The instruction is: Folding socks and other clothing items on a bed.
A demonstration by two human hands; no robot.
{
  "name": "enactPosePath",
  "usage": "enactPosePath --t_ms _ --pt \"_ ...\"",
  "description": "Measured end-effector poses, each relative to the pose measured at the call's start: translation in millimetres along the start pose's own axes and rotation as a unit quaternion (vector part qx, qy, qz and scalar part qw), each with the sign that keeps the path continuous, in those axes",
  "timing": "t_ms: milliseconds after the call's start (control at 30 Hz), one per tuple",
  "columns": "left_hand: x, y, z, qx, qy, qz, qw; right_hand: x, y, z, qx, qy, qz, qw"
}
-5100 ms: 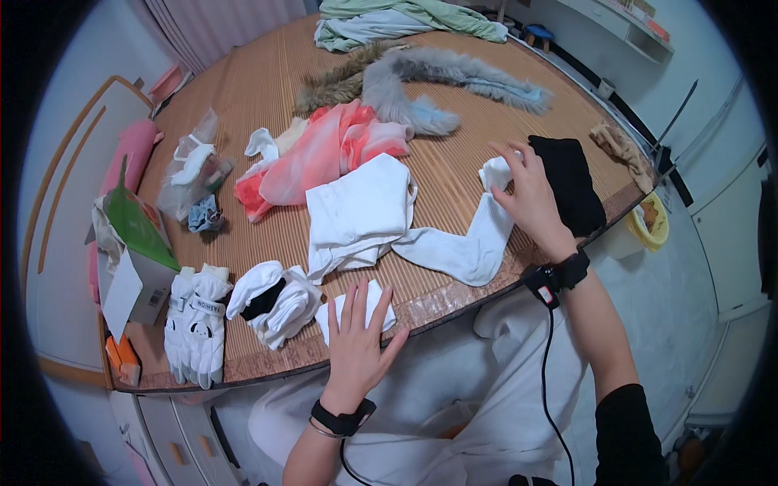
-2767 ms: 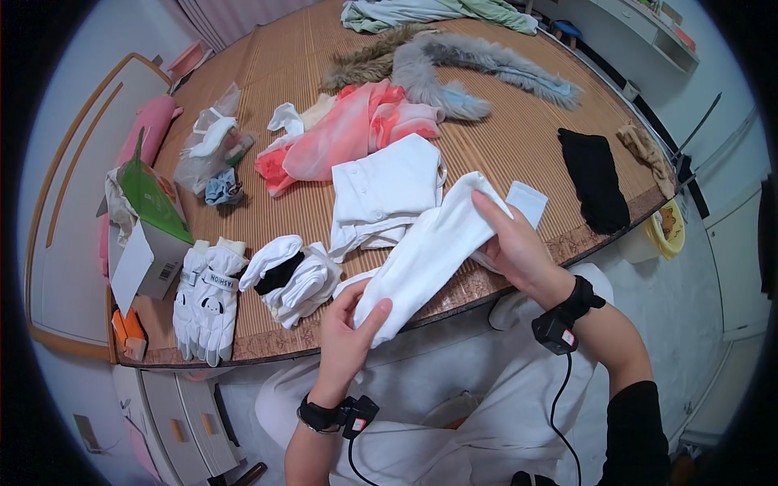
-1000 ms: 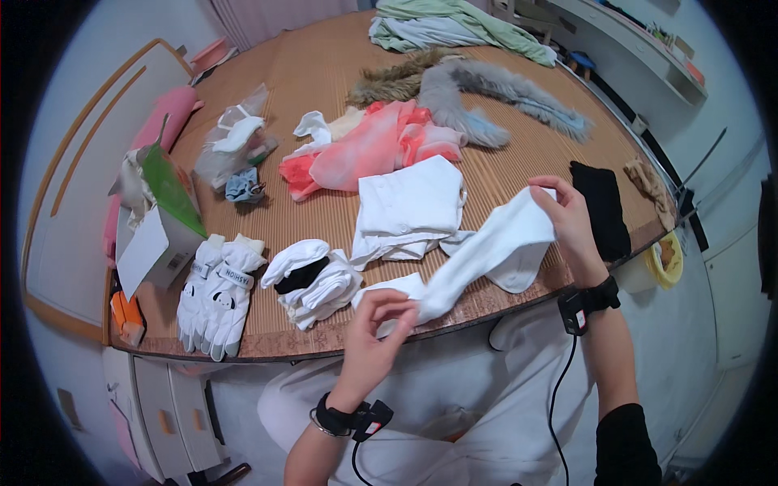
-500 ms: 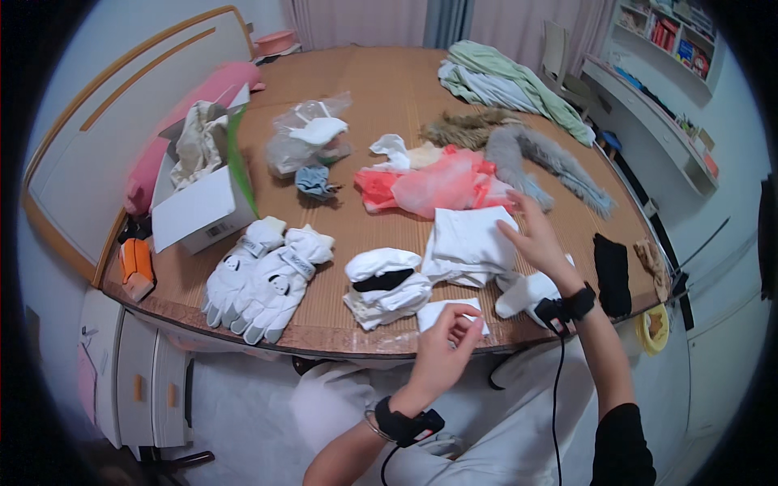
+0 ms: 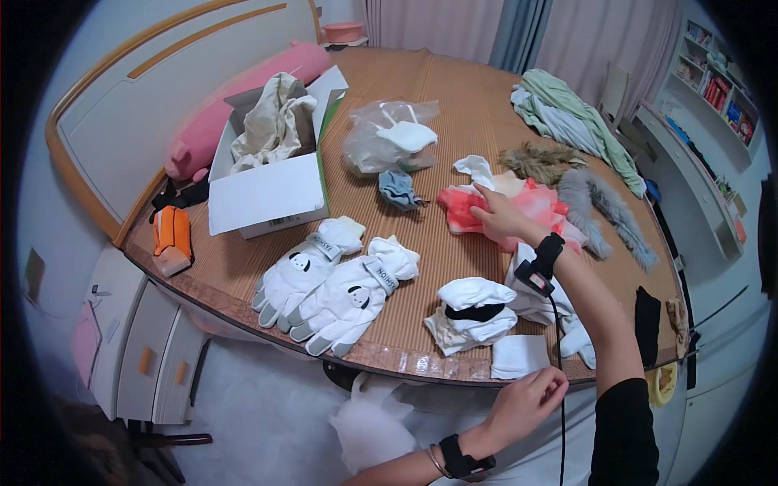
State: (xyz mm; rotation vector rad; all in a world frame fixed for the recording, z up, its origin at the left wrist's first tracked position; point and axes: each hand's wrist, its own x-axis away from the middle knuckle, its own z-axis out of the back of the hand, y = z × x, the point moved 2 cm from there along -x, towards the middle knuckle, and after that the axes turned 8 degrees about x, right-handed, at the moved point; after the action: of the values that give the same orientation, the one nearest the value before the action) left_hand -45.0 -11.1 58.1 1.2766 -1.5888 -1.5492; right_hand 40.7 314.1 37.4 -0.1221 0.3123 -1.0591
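- The right hand (image 5: 510, 223) reaches over the coral and white cloth (image 5: 462, 212), part open: its index finger points forward and its thumb stands apart from it. No grip shows; whether the fingertips touch the cloth, I cannot tell.
- Just beyond those fingertips lies a crumpled white piece (image 5: 475, 170), at the far left end of the coral and white cloth, next to a cream cloth (image 5: 512, 183).
- The left hand (image 5: 527, 399) is held low at the near edge of the brown slatted mat (image 5: 454, 77), fingers loosely curled inward. The palm is hidden, so I cannot tell whether it holds anything.
- Just beyond the left hand lies a flat, folded white piece (image 5: 519, 357).
- Behind and to the left of that piece sits a bundle of white items (image 5: 470, 293), with 1 black item (image 5: 478, 314) tucked between its layers.
- A white garment (image 5: 525, 301) lies under the right forearm, partly hidden; a white sock (image 5: 578, 342) lies on its near right side.
- Further left are 2 white gloves (image 5: 348, 304), side by side, each with a dog-face picture.
- Each wrist wears 1 black band; a black cable (image 5: 562, 421) hangs from the right band.
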Motion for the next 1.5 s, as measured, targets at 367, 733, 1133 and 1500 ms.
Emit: enactPosePath --t_ms 367,733,1133,1500 --pt "5 -5 7 -0.026 0.013 -0.009 1.0 0 3 -20 0.021 0.042 -0.03 0.998" --pt "4 -14 4 -0.082 0.003 -0.014 0.997 -7 15 -45 0.021 -0.042 -0.078 0.996" --pt "-9 -14 2 -0.107 0.012 0.003 0.994 37 -11 14 0.126 0.095 -0.029 0.987" --pt "-17 -30 -7 -0.183 -0.003 -0.025 0.983 116 10 17 0.053 -0.091 -0.069 0.992"
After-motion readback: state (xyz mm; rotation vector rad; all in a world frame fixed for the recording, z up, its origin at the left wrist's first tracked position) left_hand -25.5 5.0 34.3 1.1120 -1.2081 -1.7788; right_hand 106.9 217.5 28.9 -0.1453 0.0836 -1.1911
